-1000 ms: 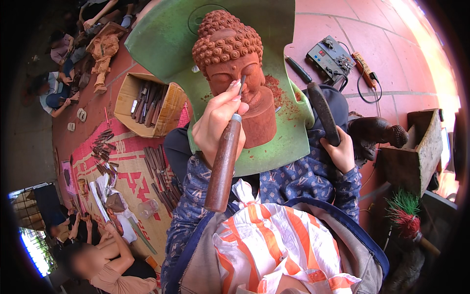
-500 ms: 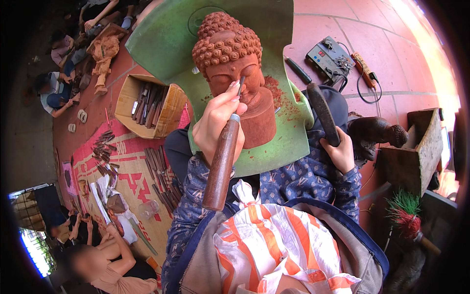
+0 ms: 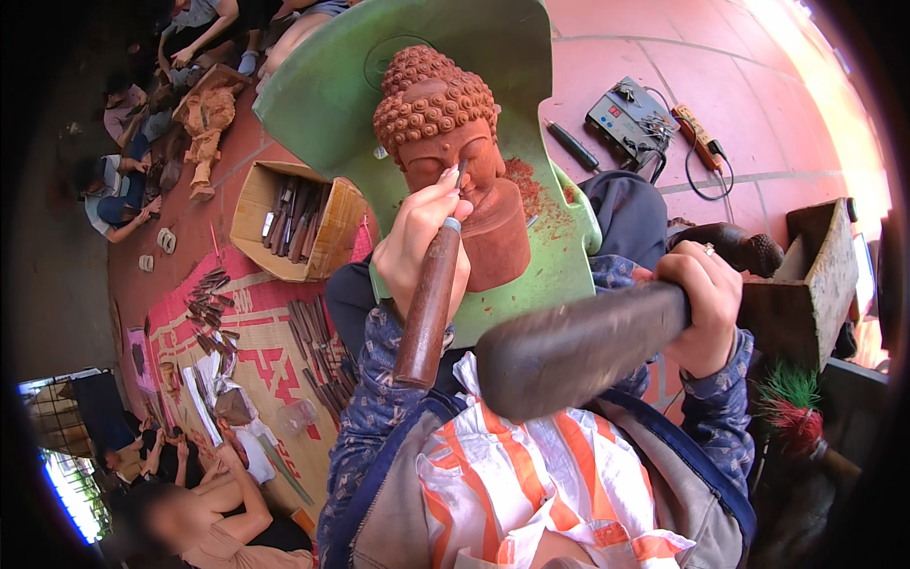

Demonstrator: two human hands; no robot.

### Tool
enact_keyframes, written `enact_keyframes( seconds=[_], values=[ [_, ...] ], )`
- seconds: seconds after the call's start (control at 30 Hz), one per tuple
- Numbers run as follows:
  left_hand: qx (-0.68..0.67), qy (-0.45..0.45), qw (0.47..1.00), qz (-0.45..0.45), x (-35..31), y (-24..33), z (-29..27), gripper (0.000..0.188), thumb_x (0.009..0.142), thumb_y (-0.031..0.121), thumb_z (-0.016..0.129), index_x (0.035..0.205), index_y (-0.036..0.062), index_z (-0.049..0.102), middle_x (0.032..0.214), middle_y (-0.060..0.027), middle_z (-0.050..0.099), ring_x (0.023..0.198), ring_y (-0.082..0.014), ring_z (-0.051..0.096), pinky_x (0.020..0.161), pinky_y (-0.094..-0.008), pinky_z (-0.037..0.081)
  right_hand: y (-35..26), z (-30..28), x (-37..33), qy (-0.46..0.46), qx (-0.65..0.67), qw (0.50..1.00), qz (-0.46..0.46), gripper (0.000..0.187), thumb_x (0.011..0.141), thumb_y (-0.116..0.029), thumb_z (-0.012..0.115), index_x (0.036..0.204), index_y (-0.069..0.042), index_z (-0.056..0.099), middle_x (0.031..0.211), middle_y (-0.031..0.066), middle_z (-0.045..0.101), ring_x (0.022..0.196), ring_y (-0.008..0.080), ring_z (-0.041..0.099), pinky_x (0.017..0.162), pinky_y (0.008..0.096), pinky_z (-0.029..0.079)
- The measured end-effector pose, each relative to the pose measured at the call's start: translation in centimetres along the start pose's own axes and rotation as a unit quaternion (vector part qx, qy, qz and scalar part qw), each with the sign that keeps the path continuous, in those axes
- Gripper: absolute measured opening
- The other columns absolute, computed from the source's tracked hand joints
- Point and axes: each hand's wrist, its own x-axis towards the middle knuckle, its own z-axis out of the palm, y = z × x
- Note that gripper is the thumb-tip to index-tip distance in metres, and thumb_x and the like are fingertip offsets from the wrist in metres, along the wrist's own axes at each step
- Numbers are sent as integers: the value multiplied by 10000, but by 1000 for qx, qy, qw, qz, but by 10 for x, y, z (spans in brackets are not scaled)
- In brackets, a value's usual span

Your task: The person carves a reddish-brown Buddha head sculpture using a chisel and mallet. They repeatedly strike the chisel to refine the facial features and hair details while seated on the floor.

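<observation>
My left hand [image 3: 422,242] is closed round the metal shaft of a wood chisel [image 3: 431,299]. The chisel's brown handle slants down toward me, and its tip meets the face of a reddish wooden Buddha head [image 3: 441,119] near the nose. In my right hand [image 3: 706,294] is a dark wooden mallet [image 3: 578,351], its thick end close to the chisel's handle but slightly blurred; I cannot tell whether they touch. The carved head leans back in a green plastic chair seat [image 3: 559,284] between my legs. Red wood chips [image 3: 531,194] lie beside its neck.
On the left stand a cardboard box of tools [image 3: 336,228] and rows of chisels [image 3: 322,341] on flattened cardboard. A control box [image 3: 616,119] and power strip [image 3: 700,133] lie at the far right, above a wooden box [image 3: 796,308]. Other people [image 3: 209,512] sit along the left.
The mallet has swung from upright beside my right knee to lying across in front of me, toward the chisel's handle. My left hand holds the chisel in nearly the same place.
</observation>
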Motion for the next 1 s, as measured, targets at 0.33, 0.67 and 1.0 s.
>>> enact_keyframes(
  seconds=[0.33,0.67,1.0],
  values=[
    [-35,-20,998,-45,0,4,-2,289,714,-155,559,973,-30,590,995,-190,673,896,-299,693,802,-347,556,-55,-64,52,8,-201,960,-196,350,484,-37,784,762,-11,572,622,83,509,537,218,498,454,307,387],
    [-28,-34,998,-53,8,9,-4,302,712,-150,574,990,-31,588,985,-180,675,934,-309,685,823,-349,545,-60,-72,60,0,-263,947,-183,363,489,4,763,807,-7,590,654,75,510,552,225,494,452,311,352],
    [-10,-37,997,-66,6,9,-7,260,727,-148,586,961,-35,587,985,-183,677,919,-311,687,813,-344,545,-57,-62,53,4,-259,952,-164,347,526,-4,779,820,-3,595,691,84,534,584,243,508,479,318,370]
  ],
)
